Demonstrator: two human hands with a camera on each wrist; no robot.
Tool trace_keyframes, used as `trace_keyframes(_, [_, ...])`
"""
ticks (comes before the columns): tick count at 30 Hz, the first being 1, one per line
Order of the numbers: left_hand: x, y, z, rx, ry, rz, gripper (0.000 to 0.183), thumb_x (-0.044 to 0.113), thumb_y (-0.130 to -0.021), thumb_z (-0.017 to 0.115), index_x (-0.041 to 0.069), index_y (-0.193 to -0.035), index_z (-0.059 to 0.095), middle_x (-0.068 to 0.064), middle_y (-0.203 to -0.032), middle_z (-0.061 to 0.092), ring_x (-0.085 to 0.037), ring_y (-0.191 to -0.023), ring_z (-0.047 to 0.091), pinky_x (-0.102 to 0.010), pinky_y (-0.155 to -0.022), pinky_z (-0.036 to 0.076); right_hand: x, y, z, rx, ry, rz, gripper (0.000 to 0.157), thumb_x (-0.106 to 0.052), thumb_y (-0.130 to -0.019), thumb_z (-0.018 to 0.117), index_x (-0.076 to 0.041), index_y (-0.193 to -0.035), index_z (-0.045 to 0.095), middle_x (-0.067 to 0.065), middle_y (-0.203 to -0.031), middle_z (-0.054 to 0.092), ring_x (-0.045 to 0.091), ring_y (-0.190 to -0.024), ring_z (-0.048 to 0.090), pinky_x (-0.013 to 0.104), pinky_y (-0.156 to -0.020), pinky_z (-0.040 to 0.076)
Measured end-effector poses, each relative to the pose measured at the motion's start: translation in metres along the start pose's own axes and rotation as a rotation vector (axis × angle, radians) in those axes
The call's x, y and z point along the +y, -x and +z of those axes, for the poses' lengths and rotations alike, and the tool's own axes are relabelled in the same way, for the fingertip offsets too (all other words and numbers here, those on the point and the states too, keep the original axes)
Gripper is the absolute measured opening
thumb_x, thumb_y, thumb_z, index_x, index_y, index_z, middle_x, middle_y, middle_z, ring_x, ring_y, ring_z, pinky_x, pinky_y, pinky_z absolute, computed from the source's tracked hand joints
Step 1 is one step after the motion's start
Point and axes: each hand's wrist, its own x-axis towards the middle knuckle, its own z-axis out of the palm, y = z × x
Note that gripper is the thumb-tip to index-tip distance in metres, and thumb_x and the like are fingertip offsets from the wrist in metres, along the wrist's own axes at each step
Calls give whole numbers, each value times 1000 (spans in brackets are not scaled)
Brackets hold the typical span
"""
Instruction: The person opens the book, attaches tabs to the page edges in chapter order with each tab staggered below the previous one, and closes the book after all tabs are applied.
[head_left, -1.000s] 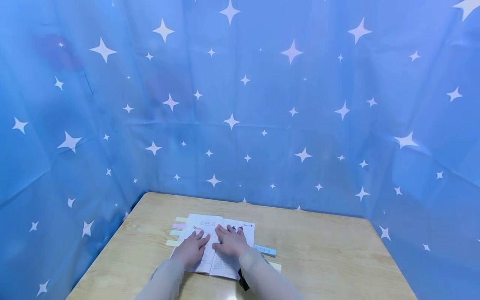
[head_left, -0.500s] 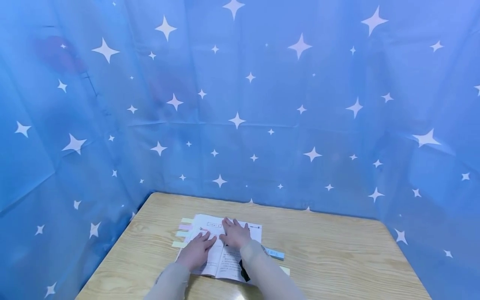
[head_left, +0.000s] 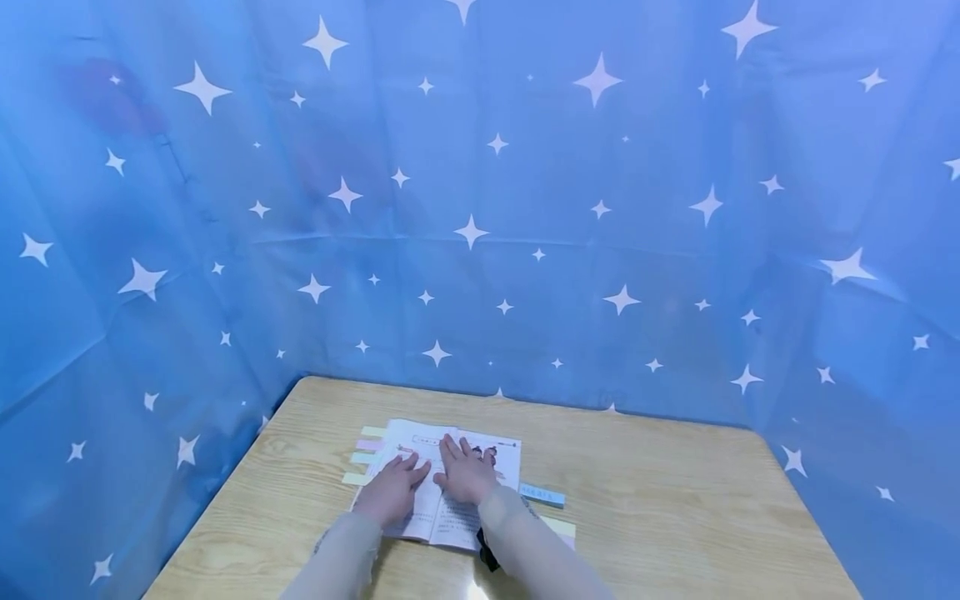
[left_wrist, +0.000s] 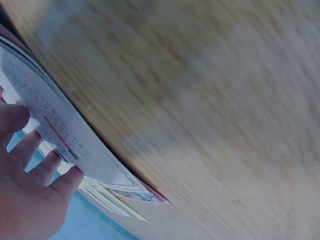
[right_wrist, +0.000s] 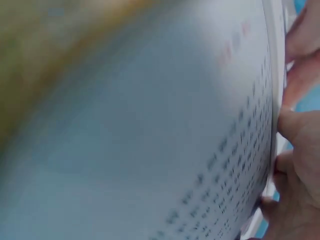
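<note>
An open book (head_left: 420, 500) with printed text and small pictures lies on the wooden table. My left hand (head_left: 390, 492) rests on its left page, fingers spread and fairly straight; the left wrist view shows those fingertips (left_wrist: 70, 177) on the printed page. Near the centre fold, my right hand (head_left: 465, 475) presses on the upper part of the right page with its fingers extended. Seen from the right wrist, the page (right_wrist: 150, 125) fills most of the view and the right hand (right_wrist: 300, 165) touches it along the fold.
Several pale sticky tabs (head_left: 366, 457) stick out from the book's left edge. On the right a blue tab (head_left: 543, 495) and a pale one (head_left: 561, 527) protrude. Around the wooden table (head_left: 660, 500) hangs a blue curtain (head_left: 525, 167) with white stars.
The right hand slid up the page near the fold, then shifted slightly back down. The left hand stays on the left page. The head view has shifted a little.
</note>
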Motion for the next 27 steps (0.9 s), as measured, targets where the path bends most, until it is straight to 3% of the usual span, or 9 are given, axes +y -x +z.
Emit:
trace_keyframes(6, [1,-2,1,8,-10,25,42,8,-94,53,13,-135,59,-15,-145,46,-43,-134,37,-57,-107,33,-6,17,9,11,42,-35,65,-46,-100,44,-12,-153,29,1,-160,23,27,-145,21,67,-110,15])
trace_keyframes(13, [0,-1,5,1,-5,10,44,7,-92,54,13,-136,58,-15,-146,45,-44,-135,34,-61,-107,31,-20,42,8,-9,-24,-29,66,-45,-98,50,-11,-151,33,2,-159,26,29,-144,22,69,-109,14])
trace_keyframes(20, [2,4,2,-8,27,-9,46,4,-91,55,13,-137,57,-16,-147,43,-45,-137,31,-66,-104,30,-29,60,15,-36,-38,-34,69,-51,-96,50,-16,-153,31,-4,-160,22,25,-146,17,70,-109,13])
trace_keyframes(27, [4,4,3,-7,64,-36,42,10,-96,50,15,-137,56,-14,-149,41,-43,-139,28,-64,-108,26,-27,75,26,-17,-60,-75,64,-51,-96,47,-22,-152,33,-12,-158,24,22,-146,17,71,-108,13])
